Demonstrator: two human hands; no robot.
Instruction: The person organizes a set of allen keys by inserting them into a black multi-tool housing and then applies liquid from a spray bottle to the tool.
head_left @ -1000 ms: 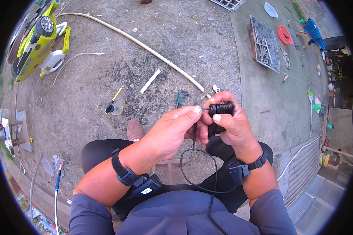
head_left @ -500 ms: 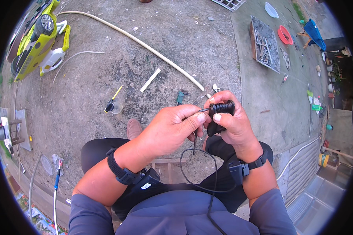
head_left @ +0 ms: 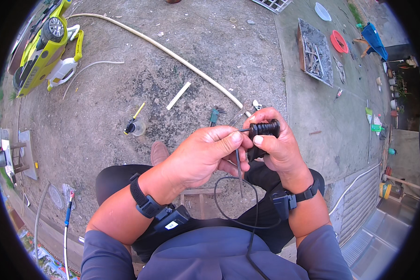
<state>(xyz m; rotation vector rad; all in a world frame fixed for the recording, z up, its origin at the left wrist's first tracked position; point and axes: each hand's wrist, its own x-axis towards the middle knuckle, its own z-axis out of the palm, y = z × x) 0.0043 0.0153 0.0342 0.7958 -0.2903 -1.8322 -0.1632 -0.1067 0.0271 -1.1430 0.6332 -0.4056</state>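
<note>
Over my lap, my right hand is closed around a black ribbed cylindrical part, its thumb on the near side and fingers behind. A darker lower piece of that part shows under the thumb. My left hand pinches a dark L-shaped hex key between thumb and fingers. The key's short arm points right into or against the left end of the ribbed part; fingers hide the exact contact. Its long arm hangs down past my fingers. Beyond my hands, a green hex key holder with several keys lies on the ground.
A clear cup with a black-topped, yellow-handled tool stands to the left. A pale strip and a long cream hose lie ahead. At far right is a grey trough of scraps; a green toy car is far left. A black cable loops over my lap.
The hex key's long arm has swung a little right and hangs lower. My left fingers have shifted and spread slightly around it, while my right hand keeps the ribbed part nearly still.
</note>
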